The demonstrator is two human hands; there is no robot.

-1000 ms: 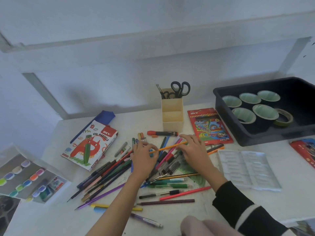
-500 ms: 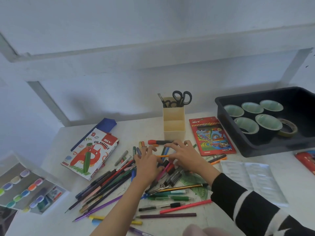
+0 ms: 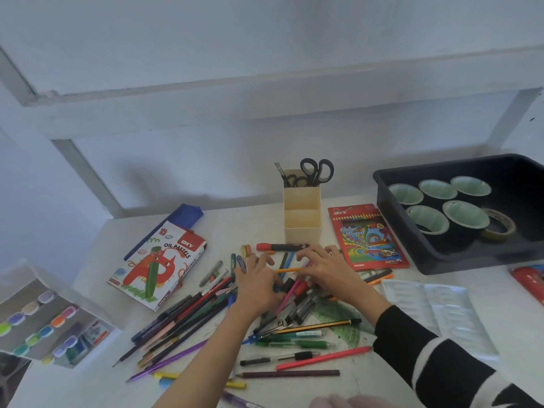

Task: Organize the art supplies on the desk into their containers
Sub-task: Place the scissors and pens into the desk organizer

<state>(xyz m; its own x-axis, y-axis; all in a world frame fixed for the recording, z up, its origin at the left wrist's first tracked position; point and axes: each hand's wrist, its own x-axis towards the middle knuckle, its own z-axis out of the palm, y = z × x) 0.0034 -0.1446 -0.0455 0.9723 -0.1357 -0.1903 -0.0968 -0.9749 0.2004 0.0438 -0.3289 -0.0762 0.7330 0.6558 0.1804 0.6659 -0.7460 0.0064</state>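
A heap of pens, pencils and markers (image 3: 206, 313) lies scattered across the white desk (image 3: 97, 254). My left hand (image 3: 259, 285) and my right hand (image 3: 326, 269) rest side by side on the middle of the heap, fingers curled over several pens. An orange pencil (image 3: 287, 270) runs between the two hands, pinched by fingertips at both ends. Just beyond the hands stands a cream pen holder (image 3: 301, 219) with black scissors (image 3: 316, 170) in its back section. A red-and-black marker (image 3: 279, 247) lies in front of the holder.
An oil pastels box (image 3: 159, 263) lies at the left, a colour pencil box (image 3: 366, 237) at the right. A dark tray (image 3: 441, 257) holds several green cups and a tape roll (image 3: 499, 228). A white palette (image 3: 441, 310) and a clear paint case (image 3: 44, 316) flank the heap.
Both hands have shifted slightly toward the pen holder and closer together over the heap. The orange pencil stays between them. The view has tilted, so the desk sits lower in frame.
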